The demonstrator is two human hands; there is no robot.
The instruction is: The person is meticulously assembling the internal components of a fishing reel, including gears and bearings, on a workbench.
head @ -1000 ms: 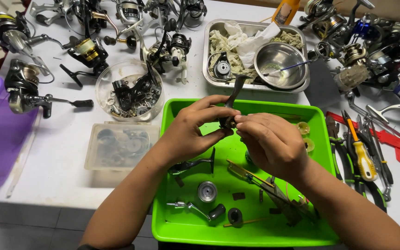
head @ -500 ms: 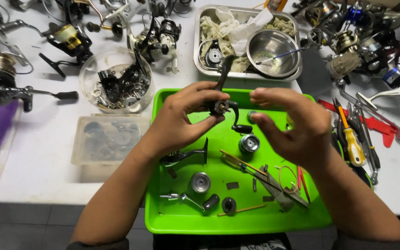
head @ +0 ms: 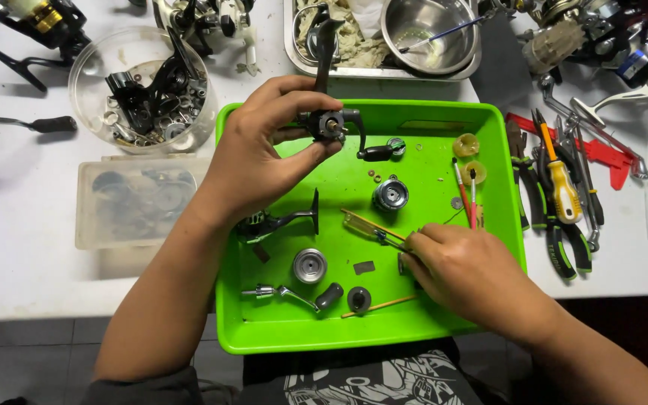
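My left hand [head: 260,150] holds a dark fishing reel body [head: 329,120] above the far side of a bright green tray [head: 444,334]; the reel's foot points away from me. My right hand [head: 463,270] rests low in the tray's right part, its fingers closed on the end of a yellow-handled tool [head: 369,226] lying on the tray floor. Around them in the tray lie a round metal spool [head: 390,193], a silver cap [head: 310,265], a black reel frame piece [head: 275,223], a crank handle [head: 286,292], two small brushes [head: 466,196] and yellow washers [head: 466,145].
A clear bowl of dark reel parts [head: 144,94] and a clear lidded box [head: 133,199] sit left of the tray. Behind it stands a metal pan with a steel bowl [head: 425,30]. Pliers and a yellow screwdriver [head: 560,184] lie to the right, with several reels along the far edge.
My right hand left the reel and dropped to the tray's right part, closing on the yellow-handled tool. My left hand keeps the reel body raised. The view tilted nearer.
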